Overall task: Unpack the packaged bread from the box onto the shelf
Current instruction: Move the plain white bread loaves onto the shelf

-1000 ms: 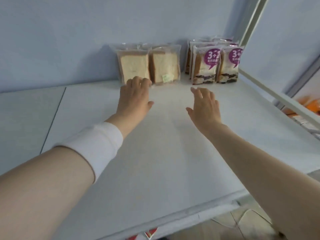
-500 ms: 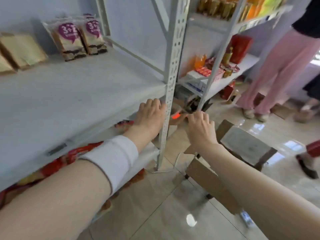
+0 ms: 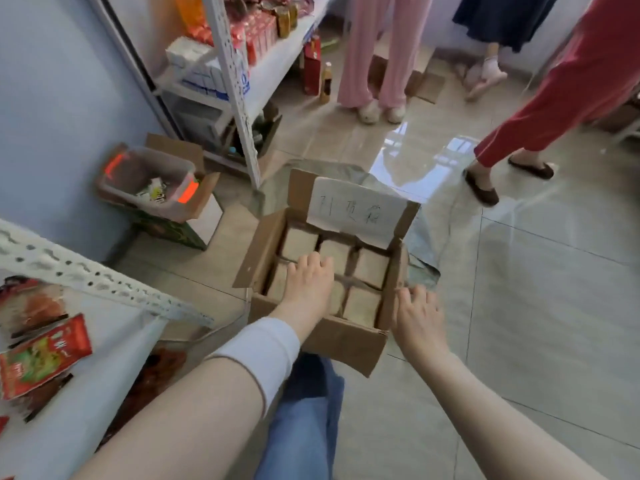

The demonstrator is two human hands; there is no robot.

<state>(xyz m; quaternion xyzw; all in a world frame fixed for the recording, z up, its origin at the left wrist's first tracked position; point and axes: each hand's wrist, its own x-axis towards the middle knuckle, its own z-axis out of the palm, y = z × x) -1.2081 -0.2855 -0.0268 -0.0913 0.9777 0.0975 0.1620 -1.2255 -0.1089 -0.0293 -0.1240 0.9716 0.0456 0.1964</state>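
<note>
Nearest, at the lower left of the frame, lay the shelf [image 3: 114, 344] that both hands had hovered over a second before. They had since swung down to the floor. In the centre, the left hand [image 3: 310, 282] reached into the open box [image 3: 329, 337], its fingers loosely spread and empty above the packaged bread [image 3: 370, 268]. The right hand [image 3: 417, 317] hung just beside the box's right wall, fingers relaxed, gripping nothing. Several packs still filled the box, so another pick seemed to be starting. Other people's legs stood beyond, at the top.

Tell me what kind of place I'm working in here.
Probably a small shop or its stockroom: metal shelving stocked with packaged goods, an open cardboard box of packaged bread on the tiled floor.
</note>
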